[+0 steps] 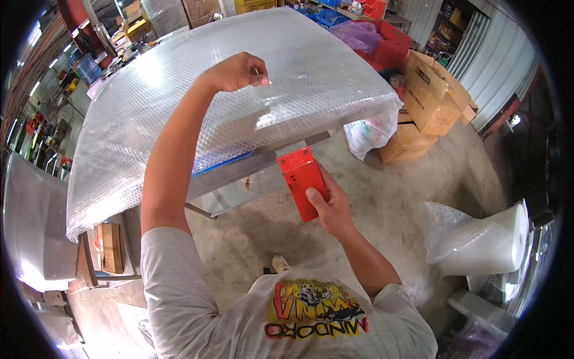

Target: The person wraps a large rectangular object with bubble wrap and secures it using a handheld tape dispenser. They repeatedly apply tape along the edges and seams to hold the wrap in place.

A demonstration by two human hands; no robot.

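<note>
My left hand (pixel 239 72) is raised over a large sheet of bubble wrap (pixel 251 42), its fingers curled into a pinch. A tiny pale glint shows at the fingertips, too small to name. Low in front of me, my right hand (pixel 333 206) grips a red box-shaped tool (pixel 304 182) with a grey end, the thumb lying across its face. The tool's grey end is close to the table's metal edge (pixel 269 152); whether they touch I cannot tell. Bubble wrap covers the tabletop and hangs over its sides. A blue strip (pixel 224 163) runs along the near edge.
Open cardboard boxes (pixel 427 96) and a white plastic bag (pixel 368 134) stand off the table's right corner. Behind them is a red bin (pixel 388 48) with purple plastic. A roll of white wrap (pixel 502 242) lies at right. A brown carton (pixel 109 248) sits below left.
</note>
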